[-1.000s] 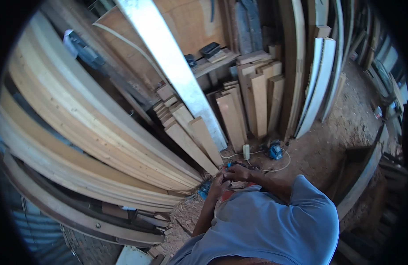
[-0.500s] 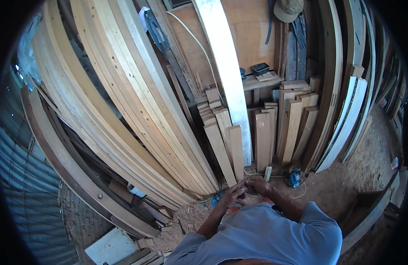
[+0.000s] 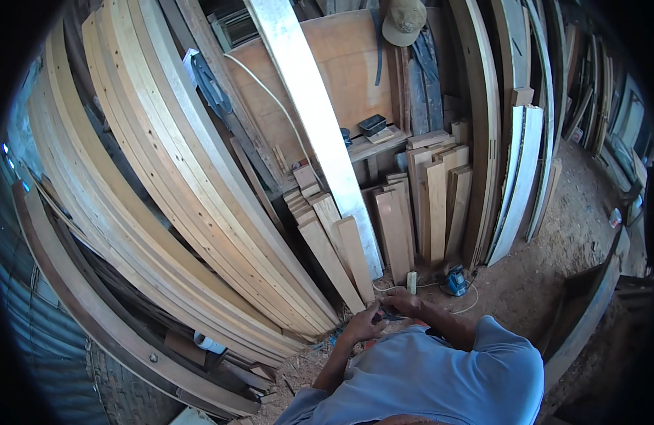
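Observation:
My left hand (image 3: 362, 325) and my right hand (image 3: 402, 303) are close together in front of my body. Their fingers are curled in around something small and dark, mostly hidden and too small to name. Just beyond them, the lower ends of short planks (image 3: 354, 258) rest on the ground. To the right of my hands, a small wood block (image 3: 411, 282) stands upright. A blue power tool (image 3: 454, 281) lies on the ground farther right, with a pale cord beside it.
Long boards (image 3: 178, 177) lean in a stack on the left. A white board (image 3: 320, 134) rises ahead, next to more short timber pieces (image 3: 435, 209). A shelf (image 3: 376, 145) carries a black tray (image 3: 372, 125). A cap (image 3: 404, 23) hangs above. Wood shavings cover the ground.
The view has swung to the right, so the boards and shelf appear farther left. My hands stay together, with the right hand now lying more over the left one's fingertips.

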Motion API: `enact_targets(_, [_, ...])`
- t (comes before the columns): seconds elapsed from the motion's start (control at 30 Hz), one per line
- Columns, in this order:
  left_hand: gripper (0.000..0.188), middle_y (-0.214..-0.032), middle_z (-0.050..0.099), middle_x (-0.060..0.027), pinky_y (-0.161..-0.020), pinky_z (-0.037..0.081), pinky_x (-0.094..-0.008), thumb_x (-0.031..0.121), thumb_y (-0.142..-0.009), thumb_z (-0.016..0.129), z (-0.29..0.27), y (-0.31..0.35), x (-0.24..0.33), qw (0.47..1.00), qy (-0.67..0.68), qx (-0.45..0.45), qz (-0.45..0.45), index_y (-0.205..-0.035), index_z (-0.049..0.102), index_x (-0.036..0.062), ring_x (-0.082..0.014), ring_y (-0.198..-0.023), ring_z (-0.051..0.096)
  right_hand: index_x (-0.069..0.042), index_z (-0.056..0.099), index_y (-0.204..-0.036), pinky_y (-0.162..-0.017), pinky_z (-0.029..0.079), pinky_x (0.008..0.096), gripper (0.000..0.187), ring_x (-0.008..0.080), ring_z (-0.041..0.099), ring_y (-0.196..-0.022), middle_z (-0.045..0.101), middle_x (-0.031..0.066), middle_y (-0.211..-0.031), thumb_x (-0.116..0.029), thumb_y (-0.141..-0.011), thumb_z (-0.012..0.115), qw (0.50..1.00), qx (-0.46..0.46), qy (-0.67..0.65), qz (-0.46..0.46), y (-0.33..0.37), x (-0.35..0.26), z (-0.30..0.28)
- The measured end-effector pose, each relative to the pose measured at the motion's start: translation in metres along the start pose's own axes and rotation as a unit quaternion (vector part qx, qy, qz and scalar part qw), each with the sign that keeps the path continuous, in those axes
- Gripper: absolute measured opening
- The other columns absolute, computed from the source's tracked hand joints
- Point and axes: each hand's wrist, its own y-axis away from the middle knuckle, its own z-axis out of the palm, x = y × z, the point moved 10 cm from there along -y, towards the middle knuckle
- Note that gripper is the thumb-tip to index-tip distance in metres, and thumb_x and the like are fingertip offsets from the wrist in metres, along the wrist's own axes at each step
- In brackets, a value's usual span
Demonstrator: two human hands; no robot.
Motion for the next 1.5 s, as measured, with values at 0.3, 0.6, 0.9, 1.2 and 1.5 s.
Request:
enact_targets(0.3, [0.084,-0.104,0.071,-0.0211,-0.087,0.055,-0.0441,0.039,-0.091,0.066,0.001,0.000,0.023,0.996,-0.062,-0.024,0.056,-0.155,0.028,-0.0011,-0.0363,-0.097,0.070,-0.005,0.069,-0.082,-0.051,0.036,0.0286,0.017,0.0072,0.050,-0.059,0.057,-0.0023,-0.068,-0.017,-0.093,0.062,0.996,0.034,0.076,-0.013,0.000,0.015,-0.019])
enact_targets(0.6, [0.064,-0.120,0.066,-0.0227,-0.098,0.051,-0.0410,0.038,-0.092,0.070,-0.005,-0.015,0.034,0.995,0.067,0.005,0.068,-0.140,0.050,0.0006,-0.0329,-0.111,0.066,0.006,0.066,-0.084,-0.066,0.049,0.0434,0.031,0.0249,0.061,-0.069,0.063,0.0189,-0.073,-0.023,-0.086,0.055,0.938,0.124,0.283,-0.157,0.016,-0.036,-0.043])
enact_targets(0.9, [0.029,-0.099,0.068,-0.0037,-0.082,0.052,-0.0270,0.019,-0.097,0.067,-0.065,-0.033,0.025,0.940,0.315,0.130,-0.020,-0.122,0.064,0.0026,-0.0085,-0.091,0.062,0.006,0.064,-0.078,-0.065,0.050,0.0469,0.032,0.0344,0.064,-0.065,0.060,0.0246,-0.068,-0.023,-0.087,0.056,0.891,0.179,0.370,-0.193,-0.021,-0.111,-0.088])
enact_targets(1.2, [0.016,-0.080,0.054,0.0008,-0.075,0.048,-0.0263,0.017,-0.106,0.054,-0.143,-0.052,-0.008,0.870,0.327,0.368,0.012,-0.094,0.055,0.0054,-0.0095,-0.077,0.055,-0.001,0.065,-0.092,-0.073,0.053,0.0406,0.014,0.0307,0.069,-0.080,0.067,0.0187,-0.084,-0.014,-0.090,0.068,0.849,0.173,0.350,-0.357,-0.088,-0.254,-0.142])
enact_targets(1.5, [0.019,-0.095,0.058,-0.0022,-0.080,0.050,-0.0282,0.017,-0.102,0.062,-0.189,-0.073,0.020,0.858,0.228,0.452,-0.090,-0.113,0.061,0.0023,-0.0102,-0.086,0.057,-0.003,0.065,-0.112,-0.096,0.046,0.0507,0.027,0.0437,0.058,-0.108,0.064,0.0233,-0.112,-0.013,-0.087,0.068,0.668,0.213,0.461,-0.544,-0.149,-0.540,-0.095])
